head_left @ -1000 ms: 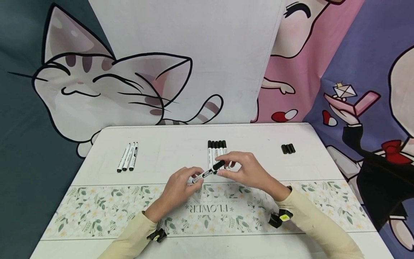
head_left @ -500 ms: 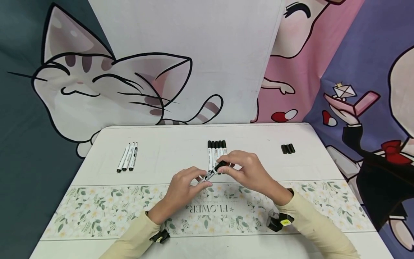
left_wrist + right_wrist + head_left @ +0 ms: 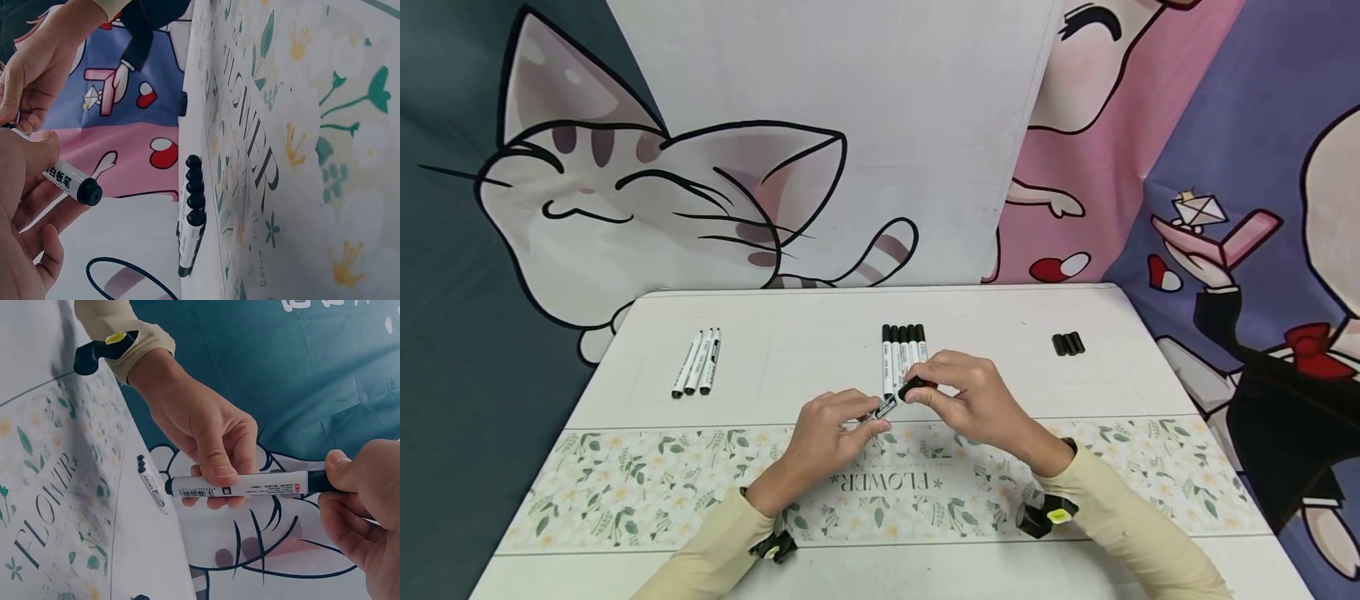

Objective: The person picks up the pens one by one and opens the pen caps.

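Note:
A white whiteboard marker (image 3: 256,486) is held above the table between both hands, tilted in the head view. My left hand (image 3: 829,432) pinches its barrel between thumb and fingers; the black-ended tail sticks out past them in the left wrist view. With thumb and fingers, my right hand (image 3: 981,404) grips the black cap (image 3: 317,481), which sits right at the barrel's other end. Just beyond the hands lies a row of several capped markers (image 3: 895,360), their black caps facing away from me; the right hand covers part of the row.
Three uncapped markers (image 3: 697,363) lie side by side at the table's left. Three loose black caps (image 3: 1068,344) lie together at the far right. A flower-printed band (image 3: 700,483) crosses the white table (image 3: 790,358), and printed cloths hang behind its back edge.
My left hand has shifted right along the marker, covering more of its barrel. The right fingers have closed further round the cap. The markers and caps on the table stay put.

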